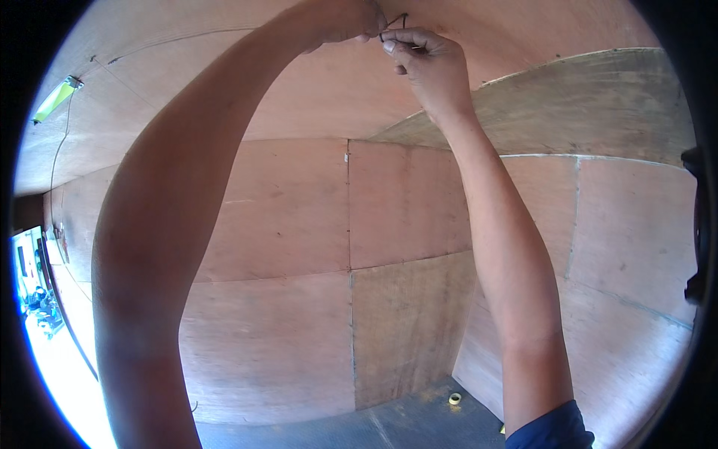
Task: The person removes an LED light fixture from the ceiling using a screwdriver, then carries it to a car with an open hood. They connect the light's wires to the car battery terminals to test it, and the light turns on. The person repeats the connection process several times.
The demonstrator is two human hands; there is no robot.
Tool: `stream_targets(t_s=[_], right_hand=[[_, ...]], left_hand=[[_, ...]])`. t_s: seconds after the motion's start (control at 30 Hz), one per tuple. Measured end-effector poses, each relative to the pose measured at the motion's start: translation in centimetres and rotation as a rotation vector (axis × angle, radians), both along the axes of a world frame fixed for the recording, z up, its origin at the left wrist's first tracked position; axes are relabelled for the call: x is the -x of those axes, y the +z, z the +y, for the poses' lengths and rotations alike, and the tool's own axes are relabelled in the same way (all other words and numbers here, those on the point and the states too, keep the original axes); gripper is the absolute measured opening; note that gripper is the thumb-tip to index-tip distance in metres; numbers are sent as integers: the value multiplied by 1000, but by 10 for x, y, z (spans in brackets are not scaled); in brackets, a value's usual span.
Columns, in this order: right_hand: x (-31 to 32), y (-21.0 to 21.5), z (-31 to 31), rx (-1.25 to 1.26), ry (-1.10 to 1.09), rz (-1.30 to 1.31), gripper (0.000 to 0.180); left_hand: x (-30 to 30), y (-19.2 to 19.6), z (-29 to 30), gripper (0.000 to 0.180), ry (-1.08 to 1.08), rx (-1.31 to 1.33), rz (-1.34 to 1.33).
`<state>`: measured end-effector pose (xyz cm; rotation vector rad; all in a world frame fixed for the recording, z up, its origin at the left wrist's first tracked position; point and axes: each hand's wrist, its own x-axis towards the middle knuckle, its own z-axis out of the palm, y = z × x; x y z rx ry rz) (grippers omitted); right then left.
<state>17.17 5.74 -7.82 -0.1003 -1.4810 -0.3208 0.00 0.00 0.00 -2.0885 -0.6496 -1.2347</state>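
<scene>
Plywood-lined room: reddish wall panels (pixel 277 217) with dark seams; curved ceiling (pixel 553 26); grey floor (pixel 396 423) carrying one roll of tape (pixel 455 399); one strip lamp (pixel 58 99), upper left; one thin cord (pixel 179 42) along the ceiling

Dark wire (pixel 396 20), one: thin, short in view, bent, overhead by the ceiling, between left hand (pixel 348 21) and right hand (pixel 434 63)

Progress, as judged: handling of the wire under way, apparently unfinished; how much is done or left, and whether either end is fixed, cannot be told

Right hand, pose: raised, wrist tipped inward, arm leaning left; grip closed in a fingertip pinch, apparently on the wire

Left hand, pose: raised, arm bowed outward; fingers partly beyond the upper edge, grip cannot be told
</scene>
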Motion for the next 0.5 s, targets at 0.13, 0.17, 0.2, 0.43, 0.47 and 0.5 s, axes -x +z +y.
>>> stream_targets(t_s=[0.13,0.17,0.2,0.43,0.47,0.5], right_hand=[[0,-7,9,-97,13,59,15],[3,-6,10,-117,4,62,14],[3,-4,11,-90,77,27,15],[-21,8,-9,-325,-333,93,20],[-27,14,-15,-382,-420,9,23],[-30,19,-19,-439,-506,-78,26]], left_hand=[[-5,10,10,16,-87,165,13],[-2,12,12,17,-168,223,5],[-2,15,16,18,-163,227,-31],[7,31,33,23,355,-390,404],[6,30,33,24,410,-578,541],[4,28,32,24,399,-435,397]])
